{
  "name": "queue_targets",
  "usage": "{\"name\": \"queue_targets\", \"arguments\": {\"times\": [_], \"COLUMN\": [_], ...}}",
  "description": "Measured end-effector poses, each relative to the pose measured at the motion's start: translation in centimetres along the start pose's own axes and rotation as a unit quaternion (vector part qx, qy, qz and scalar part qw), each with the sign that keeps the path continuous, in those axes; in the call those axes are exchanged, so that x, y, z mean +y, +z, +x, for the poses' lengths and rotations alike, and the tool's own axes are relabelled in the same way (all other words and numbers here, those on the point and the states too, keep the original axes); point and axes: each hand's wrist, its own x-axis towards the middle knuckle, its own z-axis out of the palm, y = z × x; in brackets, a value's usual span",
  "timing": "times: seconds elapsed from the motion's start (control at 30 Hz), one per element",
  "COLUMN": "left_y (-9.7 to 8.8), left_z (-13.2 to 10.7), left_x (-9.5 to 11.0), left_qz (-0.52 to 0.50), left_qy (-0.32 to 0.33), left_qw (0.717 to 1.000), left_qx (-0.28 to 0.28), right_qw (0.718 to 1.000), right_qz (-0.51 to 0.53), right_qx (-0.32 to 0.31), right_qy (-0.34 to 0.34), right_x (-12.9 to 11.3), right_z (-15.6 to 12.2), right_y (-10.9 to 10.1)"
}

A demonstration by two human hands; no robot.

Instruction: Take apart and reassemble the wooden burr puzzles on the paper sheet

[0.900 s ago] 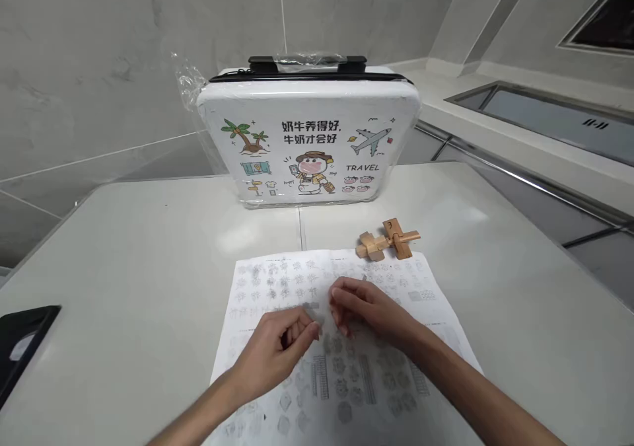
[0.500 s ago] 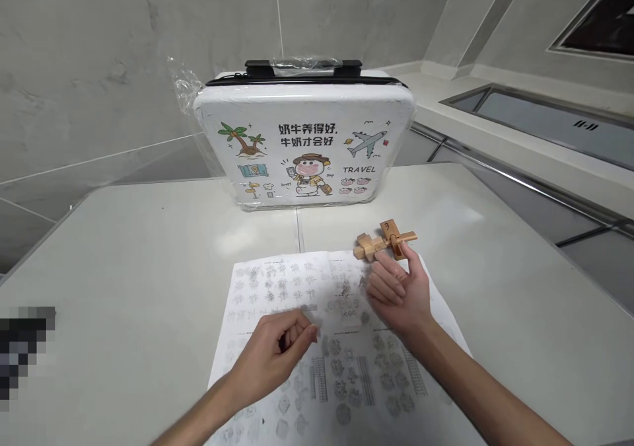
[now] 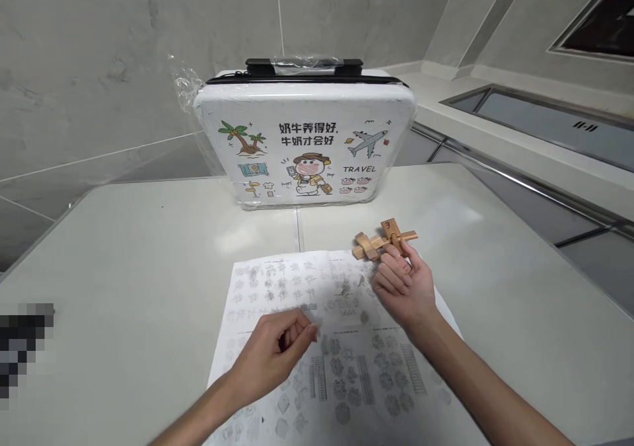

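My left hand [image 3: 280,350] rests over the printed sheet [image 3: 292,274], fingers curled in and thumb against them; nothing shows in its grasp. Beyond the sheet's far right edge lie interlocking wooden puzzle pieces: a cross-shaped cluster [image 3: 367,246] and, touching it on the right, a flat wooden piece [image 3: 389,226] with a dark mark and a thin bar. My right hand [image 3: 402,284] has its fingers folded, with thumb and index tips closed at the near end of the marked piece. The fingers partly hide that end. Rows of small puzzle drawings cover the sheet.
A white case [image 3: 307,109] with cartoon prints and loose plastic wrap stands upright at the back of the pale table [image 3: 148,254]. Grey tiled wall rises behind it. A counter with a recessed panel [image 3: 545,119] runs along the right. A pixelated dark patch sits at the left edge.
My right hand has shifted slightly to the right, bringing index and thumb closer together at the marked wooden piece. The left hand stays where it was.
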Motion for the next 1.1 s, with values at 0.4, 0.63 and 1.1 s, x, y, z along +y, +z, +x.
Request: {"name": "queue_targets", "arguments": {"times": [0.4, 0.63, 1.1], "left_y": [0.1, 0.0, -0.4], "left_z": [0.0, -0.4, -0.8], "left_x": [0.0, -0.5, -1.0], "left_qz": [0.002, -0.011, -0.198], "left_qy": [0.001, 0.028, 0.087], "left_qw": [1.0, 0.998, 0.976], "left_qx": [-0.002, 0.049, -0.028], "right_qw": [0.929, 0.743, 0.503], "right_qz": [-0.349, -0.645, -0.743], "right_qx": [0.007, -0.161, -0.414], "right_qy": [-0.121, -0.078, -0.156], "right_x": [1.7, 3.5, 5.9], "right_z": [-0.6, -2.7, -4.6], "right_y": [1.1, 1.4, 2.4]}}
